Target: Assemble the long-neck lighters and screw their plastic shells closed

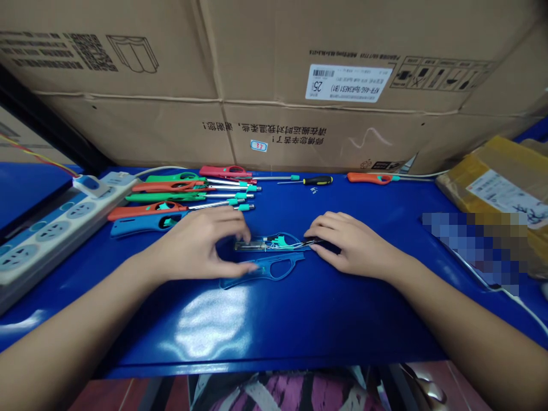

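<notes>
While the lighter (pixel 265 245) is lying open on the near counter (pixel 274 331), innards exposed beside its loose shell half (pixel 274 268), the left hand (pixel 199 246) is pinching its left end and the right hand (pixel 353 246) its right tip; whole lighters (pixel 180 197) are lying far left.

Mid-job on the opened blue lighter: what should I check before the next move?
1. Translucent blue lighter shell half lies flat on the blue table: ok.
2. Clear inner tank with thin wires sits exposed between both hands: ok.
3. Left hand rests at the shell's left end, thumb on it: ok.
4. Right hand has a firm hold on the dark slim piece under its fingers: cannot tell.
5. Small pale loose parts lie apart from the hands, near the black-and-yellow screwdriver: ok.
</notes>
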`<action>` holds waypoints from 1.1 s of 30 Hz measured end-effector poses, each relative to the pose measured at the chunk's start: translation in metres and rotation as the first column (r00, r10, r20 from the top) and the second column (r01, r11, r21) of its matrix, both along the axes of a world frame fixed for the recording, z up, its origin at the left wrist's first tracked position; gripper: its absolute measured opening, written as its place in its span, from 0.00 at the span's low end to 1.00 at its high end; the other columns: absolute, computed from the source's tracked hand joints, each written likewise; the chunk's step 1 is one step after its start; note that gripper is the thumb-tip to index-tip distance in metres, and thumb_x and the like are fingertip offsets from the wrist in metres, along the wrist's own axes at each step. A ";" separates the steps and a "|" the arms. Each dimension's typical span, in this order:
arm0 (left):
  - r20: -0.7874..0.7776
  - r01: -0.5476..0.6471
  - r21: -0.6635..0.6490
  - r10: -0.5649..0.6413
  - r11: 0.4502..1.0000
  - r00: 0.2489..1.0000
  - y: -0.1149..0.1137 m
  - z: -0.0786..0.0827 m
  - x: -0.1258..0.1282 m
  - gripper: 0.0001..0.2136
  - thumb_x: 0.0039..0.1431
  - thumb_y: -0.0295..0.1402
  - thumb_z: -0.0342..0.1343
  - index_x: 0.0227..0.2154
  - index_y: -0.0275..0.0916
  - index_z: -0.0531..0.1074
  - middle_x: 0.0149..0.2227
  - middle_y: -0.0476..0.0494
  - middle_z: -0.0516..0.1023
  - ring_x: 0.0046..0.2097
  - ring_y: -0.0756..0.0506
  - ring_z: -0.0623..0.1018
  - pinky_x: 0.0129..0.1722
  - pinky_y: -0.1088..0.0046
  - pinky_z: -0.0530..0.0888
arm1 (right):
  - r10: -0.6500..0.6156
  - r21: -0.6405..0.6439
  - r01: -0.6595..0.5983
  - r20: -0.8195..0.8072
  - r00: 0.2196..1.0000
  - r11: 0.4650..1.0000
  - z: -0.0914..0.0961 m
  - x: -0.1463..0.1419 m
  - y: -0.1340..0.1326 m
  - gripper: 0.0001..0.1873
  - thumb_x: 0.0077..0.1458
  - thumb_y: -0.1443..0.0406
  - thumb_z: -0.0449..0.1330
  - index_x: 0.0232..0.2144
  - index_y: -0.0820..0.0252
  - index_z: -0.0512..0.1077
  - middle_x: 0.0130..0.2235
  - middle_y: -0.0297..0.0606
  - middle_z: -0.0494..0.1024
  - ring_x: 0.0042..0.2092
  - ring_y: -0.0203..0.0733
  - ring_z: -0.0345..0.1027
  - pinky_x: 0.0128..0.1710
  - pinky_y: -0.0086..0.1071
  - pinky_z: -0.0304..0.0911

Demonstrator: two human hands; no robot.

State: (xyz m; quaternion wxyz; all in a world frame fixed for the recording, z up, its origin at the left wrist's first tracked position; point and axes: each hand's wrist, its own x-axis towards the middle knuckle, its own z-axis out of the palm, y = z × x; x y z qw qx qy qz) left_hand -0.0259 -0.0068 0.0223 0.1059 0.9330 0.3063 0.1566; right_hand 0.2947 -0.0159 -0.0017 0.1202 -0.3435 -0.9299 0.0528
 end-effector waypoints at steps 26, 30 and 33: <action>0.278 -0.074 -0.730 0.393 0.679 0.876 0.012 -0.028 0.011 0.19 0.64 0.48 0.57 0.48 0.40 0.78 0.31 0.48 0.79 0.26 0.50 0.77 0.27 0.74 0.78 | 0.071 -0.312 -0.095 -0.087 0.994 0.945 0.015 0.009 -0.006 0.08 0.60 0.59 0.65 0.38 0.56 0.72 0.42 0.38 0.77 0.46 0.44 0.69 0.50 0.42 0.64; 0.269 0.021 -0.859 0.415 0.512 0.869 0.010 -0.025 0.018 0.18 0.63 0.47 0.58 0.47 0.39 0.79 0.25 0.51 0.74 0.21 0.55 0.67 0.19 0.81 0.67 | -0.075 -0.114 0.046 -0.271 0.960 0.992 0.011 0.004 -0.004 0.17 0.61 0.57 0.64 0.50 0.54 0.69 0.51 0.44 0.75 0.54 0.48 0.70 0.53 0.43 0.66; 0.258 0.054 -0.907 0.450 0.417 0.855 0.007 -0.021 0.020 0.19 0.61 0.47 0.60 0.46 0.38 0.80 0.23 0.51 0.72 0.19 0.56 0.62 0.17 0.81 0.57 | -0.067 0.050 0.083 -0.264 0.962 0.995 0.003 0.001 -0.001 0.16 0.65 0.59 0.60 0.54 0.53 0.70 0.53 0.44 0.76 0.54 0.49 0.70 0.53 0.44 0.66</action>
